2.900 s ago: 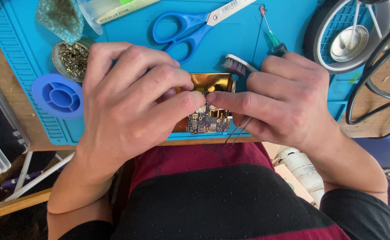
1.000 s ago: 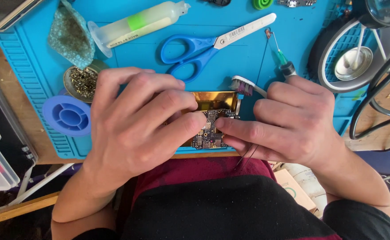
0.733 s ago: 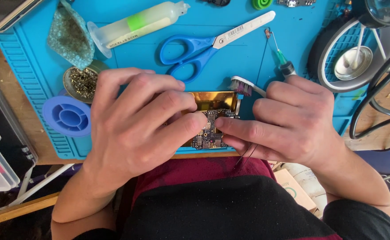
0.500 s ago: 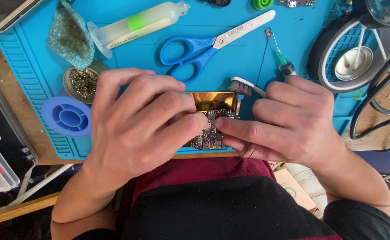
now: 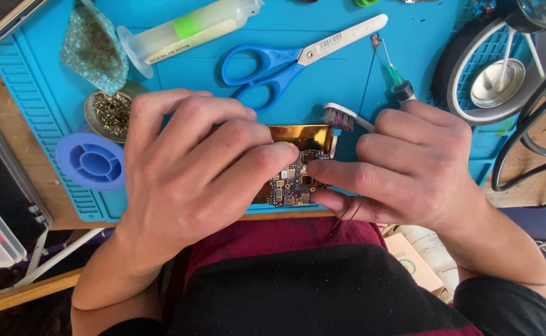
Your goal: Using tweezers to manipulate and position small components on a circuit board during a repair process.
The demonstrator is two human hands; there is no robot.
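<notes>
The left hand (image 5: pixel 192 168) lay curled over a small circuit board (image 5: pixel 291 185), its fingers (image 5: pixel 267 155) closed and pressing on the board's left part. The right hand (image 5: pixel 403 168) met it from the other side, fingers closed on the board's right edge and on thin dark tweezers (image 5: pixel 346 216) (only their tips showed, below the hand). The board rested near the front edge of a blue mat (image 5: pixel 347 81) on the surface, partly on a gold foil-covered piece (image 5: pixel 301 133). A brush head (image 5: pixel 338 116) sat just beside the right knuckles. Farther back lay blue-handled scissors (image 5: pixel 279 62), a syringe tube (image 5: pixel 186 31), and at left a blue spool (image 5: pixel 92 162).
</notes>
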